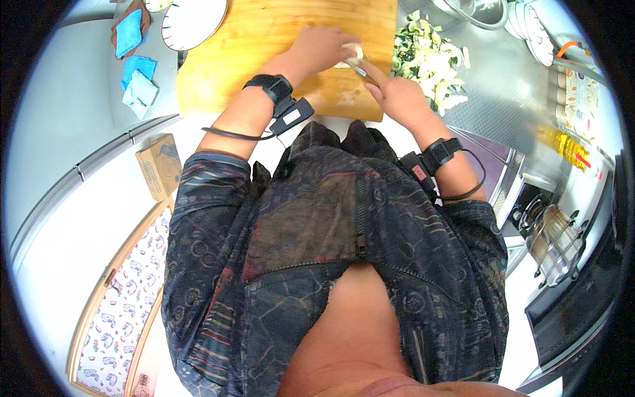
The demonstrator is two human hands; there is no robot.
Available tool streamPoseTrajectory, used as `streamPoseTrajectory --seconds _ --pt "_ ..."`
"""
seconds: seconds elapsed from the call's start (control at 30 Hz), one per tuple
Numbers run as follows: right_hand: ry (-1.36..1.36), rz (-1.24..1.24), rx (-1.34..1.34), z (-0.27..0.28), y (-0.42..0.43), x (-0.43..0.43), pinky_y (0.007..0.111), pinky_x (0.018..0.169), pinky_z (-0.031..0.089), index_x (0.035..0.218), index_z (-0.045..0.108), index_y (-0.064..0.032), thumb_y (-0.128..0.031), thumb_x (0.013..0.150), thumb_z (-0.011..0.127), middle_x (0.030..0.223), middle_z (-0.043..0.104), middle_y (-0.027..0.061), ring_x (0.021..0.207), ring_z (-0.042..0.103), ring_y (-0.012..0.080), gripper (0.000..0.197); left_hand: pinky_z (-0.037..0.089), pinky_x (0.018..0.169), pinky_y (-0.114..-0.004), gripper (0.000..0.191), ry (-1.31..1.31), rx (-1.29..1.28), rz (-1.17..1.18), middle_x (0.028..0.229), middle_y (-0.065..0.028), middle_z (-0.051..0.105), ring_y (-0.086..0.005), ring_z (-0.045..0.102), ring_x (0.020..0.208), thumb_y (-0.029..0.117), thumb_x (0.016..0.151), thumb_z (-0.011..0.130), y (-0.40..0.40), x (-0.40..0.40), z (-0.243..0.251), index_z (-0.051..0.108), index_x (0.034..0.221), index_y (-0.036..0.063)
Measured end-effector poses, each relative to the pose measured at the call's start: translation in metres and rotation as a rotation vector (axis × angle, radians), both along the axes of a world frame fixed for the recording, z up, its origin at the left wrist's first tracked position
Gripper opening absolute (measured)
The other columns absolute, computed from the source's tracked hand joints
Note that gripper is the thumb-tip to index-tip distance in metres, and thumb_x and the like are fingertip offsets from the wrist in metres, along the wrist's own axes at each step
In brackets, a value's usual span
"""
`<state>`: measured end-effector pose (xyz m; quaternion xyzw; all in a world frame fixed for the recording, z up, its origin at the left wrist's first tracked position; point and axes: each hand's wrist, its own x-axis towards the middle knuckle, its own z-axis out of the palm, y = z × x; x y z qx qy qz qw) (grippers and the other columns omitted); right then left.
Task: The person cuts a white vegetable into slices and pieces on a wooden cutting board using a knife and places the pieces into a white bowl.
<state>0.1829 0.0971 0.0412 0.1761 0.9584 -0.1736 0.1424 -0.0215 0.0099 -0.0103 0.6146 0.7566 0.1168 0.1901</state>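
Observation:
My left hand (pixel 325 48) is over the wooden cutting board (pixel 268 30), its fingers on a pale, whitish piece of food (pixel 353 51) near the board's right side. My right hand (pixel 399 94) grips a knife (pixel 360 72) by its handle, with the index finger stretched along it. The knife's tip end meets the pale piece beside my left fingertips. Exactly what the piece is cannot be told. Right of the board, a heap of chopped green and white vegetable pieces (pixel 431 64) lies on the metal counter. Both wrists carry black straps with cabled boxes.
A white plate (pixel 193 22) overlaps the board's left edge. Blue cloths (pixel 129 33) lie farther left. A metal bowl (pixel 478 12) and stacked white bowls (pixel 533 34) stand at the back right. A bottle of yellow oil (pixel 565 146) and a gas stove (pixel 575 307) are on the right.

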Motion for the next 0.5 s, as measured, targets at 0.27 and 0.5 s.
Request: streamPoseTrajectory --seconds 0.27,0.5 --pt "0.165 0.048 -0.069 0.021 0.01 0.039 0.044 0.058 0.05 0.138 0.044 -0.0257 -0.03 0.093 0.053 0.07 0.064 0.0131 0.065 0.064 0.0329 0.046 0.05 0.082 -0.036 0.044 -0.265 -0.031 0.233 0.102 -0.0138 0.066 -0.0302 0.064 0.094 0.043 0.09 0.058 -0.014 -0.027 -0.022 0.06 0.122 0.0119" --pt "0.245 -0.348 -0.299 -0.015 0.014 0.071 0.047 0.068 0.05 0.134 0.046 -0.021 -0.033 0.095 0.051 0.083 0.066 0.0191 0.077 0.064 0.0406 0.041 0.05 0.083 -0.034 0.056 -0.328 0.16 0.509 0.11 -0.0191 0.062 -0.0298 0.061 0.096 0.036 0.085 0.068 -0.031 -0.006 -0.013 0.052 0.128 0.0038"
